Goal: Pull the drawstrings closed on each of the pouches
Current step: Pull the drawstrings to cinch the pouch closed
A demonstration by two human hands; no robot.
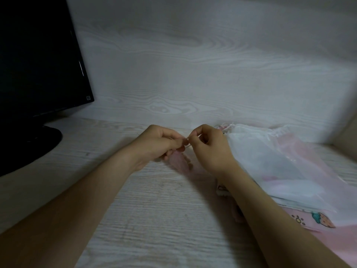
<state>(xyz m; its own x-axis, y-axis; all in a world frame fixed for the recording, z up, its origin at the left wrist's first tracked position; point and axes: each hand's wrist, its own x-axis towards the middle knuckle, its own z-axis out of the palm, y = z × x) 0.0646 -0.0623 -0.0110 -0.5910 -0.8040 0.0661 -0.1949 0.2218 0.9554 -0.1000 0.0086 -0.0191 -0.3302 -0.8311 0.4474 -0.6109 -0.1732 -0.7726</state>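
Head cam looking down at the desk, so both hands meet about mid-frame. The left hand (pixel 161 143) and right hand (pixel 211 149) are fingertip to fingertip, each with fingers curled in and pinching a thin pale drawstring (pixel 189 146) that runs between them. It's tiny and a bit blurry, so I can't tell how taut it is.

Right under the hands sits a small sheer pink pouch (pixel 180 160), bunched up, hanging from the left fingers and touching the table (pixel 154 209). Whether its mouth is cinched all the way, can't tell.

Off to the right is a pile of more pouches: a white sheer pouch (pixel 260 153) on top, pink ones under it, and nearer the camera a pink printed cloth (pixel 316 221) with a little strawberry on it. The right forearm crosses the pile's left edge.

Far left is a dark monitor (pixel 38 64) on its stand, well apart from everything else.
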